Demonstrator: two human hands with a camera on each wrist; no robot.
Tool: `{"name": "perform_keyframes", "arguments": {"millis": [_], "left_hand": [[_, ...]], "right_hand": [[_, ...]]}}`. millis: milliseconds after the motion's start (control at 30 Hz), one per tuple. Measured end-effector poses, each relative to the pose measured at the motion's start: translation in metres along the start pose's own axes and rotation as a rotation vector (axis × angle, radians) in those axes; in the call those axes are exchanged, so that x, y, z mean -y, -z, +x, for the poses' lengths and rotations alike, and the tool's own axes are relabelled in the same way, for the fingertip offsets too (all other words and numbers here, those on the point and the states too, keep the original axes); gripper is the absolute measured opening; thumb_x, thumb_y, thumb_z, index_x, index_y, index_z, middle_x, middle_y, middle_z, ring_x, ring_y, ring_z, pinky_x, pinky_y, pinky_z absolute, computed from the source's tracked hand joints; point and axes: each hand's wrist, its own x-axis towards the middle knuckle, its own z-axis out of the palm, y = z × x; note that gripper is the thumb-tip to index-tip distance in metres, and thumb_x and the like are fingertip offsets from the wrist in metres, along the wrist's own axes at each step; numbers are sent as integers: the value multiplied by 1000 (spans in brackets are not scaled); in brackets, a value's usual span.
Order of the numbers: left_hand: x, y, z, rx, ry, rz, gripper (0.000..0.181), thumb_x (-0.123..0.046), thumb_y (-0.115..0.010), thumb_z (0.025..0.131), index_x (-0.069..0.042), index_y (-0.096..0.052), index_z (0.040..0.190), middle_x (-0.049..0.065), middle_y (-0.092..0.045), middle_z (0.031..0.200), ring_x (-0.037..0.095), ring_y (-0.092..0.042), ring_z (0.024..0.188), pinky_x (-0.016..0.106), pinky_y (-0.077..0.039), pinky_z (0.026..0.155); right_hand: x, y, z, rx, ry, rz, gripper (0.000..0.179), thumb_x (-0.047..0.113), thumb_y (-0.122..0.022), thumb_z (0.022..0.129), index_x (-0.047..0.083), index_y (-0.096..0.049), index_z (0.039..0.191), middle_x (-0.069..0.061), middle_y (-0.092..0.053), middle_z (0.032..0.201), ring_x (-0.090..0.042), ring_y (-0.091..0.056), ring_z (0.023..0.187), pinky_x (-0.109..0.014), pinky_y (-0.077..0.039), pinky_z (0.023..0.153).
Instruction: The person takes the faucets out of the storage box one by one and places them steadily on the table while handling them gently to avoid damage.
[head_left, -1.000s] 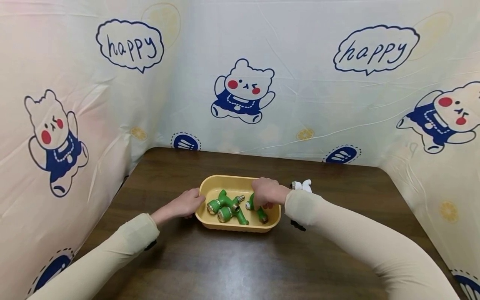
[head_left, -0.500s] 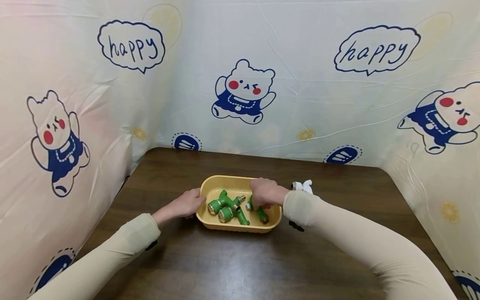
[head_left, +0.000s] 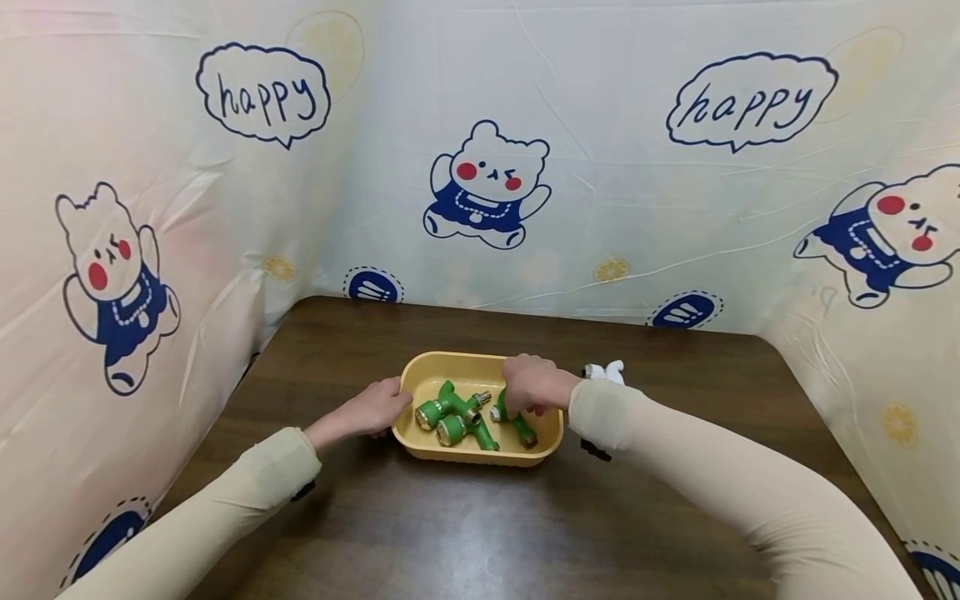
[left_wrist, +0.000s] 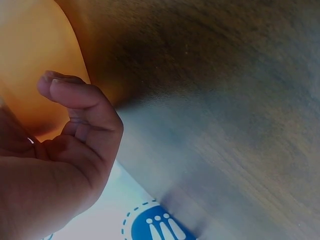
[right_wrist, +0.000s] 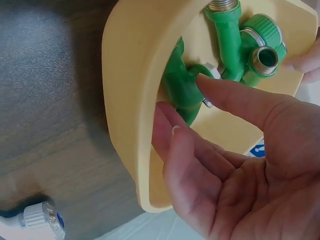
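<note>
On the table stands a yellow plastic basin (head_left: 472,457) holding several green plastic taps with metal threaded ends. My left hand (head_left: 377,407) grips the basin's left rim, thumb inside it, as the left wrist view also shows. My right hand (head_left: 536,384) reaches over the right end into the basin. Its thumb and fingers pinch one green tap (right_wrist: 184,92), which lies at the right side of the basin; the hand hides part of it. Other green taps, among them one with a ribbed collar (head_left: 430,414) and a second (head_left: 452,429), lie together at the left.
A white tap (head_left: 604,372) lies on the dark wooden table (head_left: 480,533), to the right of the basin behind my right wrist. A printed cloth (head_left: 600,167) hangs around the back and sides of the table.
</note>
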Motion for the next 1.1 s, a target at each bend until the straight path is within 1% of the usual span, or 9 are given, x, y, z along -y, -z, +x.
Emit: {"name": "perform_keyframes", "arguments": {"millis": [67,233,333,400,533,600,700,867,1100], "left_hand": [[13,-2,13,6,67,-28,29,-28,-43,105,-8,-59,118,11,-64,66,27,-61,47,41,-52,41],[15,-3,13,0,52,-29,30,-29,-43,105,-7,-59,118,12,-65,66,28,-62,49,41,-52,42],[9,-3,8,-8,53,-43,30,-29,-43,105,-6,-59,116,11,-64,65,26,-61,48,39,-51,41],[-3,0,-1,-13,43,-46,28,-26,-42,104,-4,-58,114,10,-62,64,24,-59,46,37,-50,40],[-40,9,-29,-27,-3,-46,31,-19,-42,103,3,-57,118,9,-59,61,20,-54,44,33,-45,39],[-58,12,-41,-34,1,-49,33,-17,-42,103,4,-57,123,9,-59,61,18,-52,44,31,-43,40],[-68,14,-47,-45,15,-49,37,-16,-42,103,8,-54,129,9,-58,61,16,-51,44,28,-42,41],[-62,14,-43,-50,-2,-57,45,-18,-41,103,14,-45,135,11,-59,64,18,-52,44,29,-44,40],[-58,12,-43,-58,-18,-70,45,-19,-37,105,13,-49,135,10,-60,65,17,-52,43,29,-43,40]], "right_hand": [[-1,-1,1,6,-1,4,12,11,-80,90,8,-68,87,-12,-70,75,-23,-69,62,-31,-53,48],[-1,-8,0,11,16,9,16,10,-81,89,7,-66,83,-15,-74,79,-24,-71,63,-29,-49,44],[-1,-11,-2,1,32,17,18,9,-81,88,7,-66,80,-16,-75,78,-25,-71,63,-27,-47,42],[-1,-12,-3,-8,37,31,18,8,-81,88,7,-66,80,-17,-75,77,-25,-71,63,-27,-46,42],[-2,-13,-3,-24,42,42,18,7,-81,88,7,-65,81,-16,-74,76,-25,-72,63,-27,-47,42],[-2,-13,-3,-29,43,43,18,7,-82,88,6,-65,81,-16,-74,75,-25,-73,63,-27,-48,42],[-3,-13,-2,-34,43,40,19,7,-83,87,6,-65,82,-16,-74,75,-26,-74,65,-27,-49,43],[-4,-13,-2,-41,34,50,18,5,-83,85,6,-65,82,-14,-73,74,-25,-74,64,-28,-51,44],[-6,-15,-2,-46,31,65,21,7,-86,83,6,-65,82,-11,-71,69,-24,-73,61,-27,-51,43]]}}
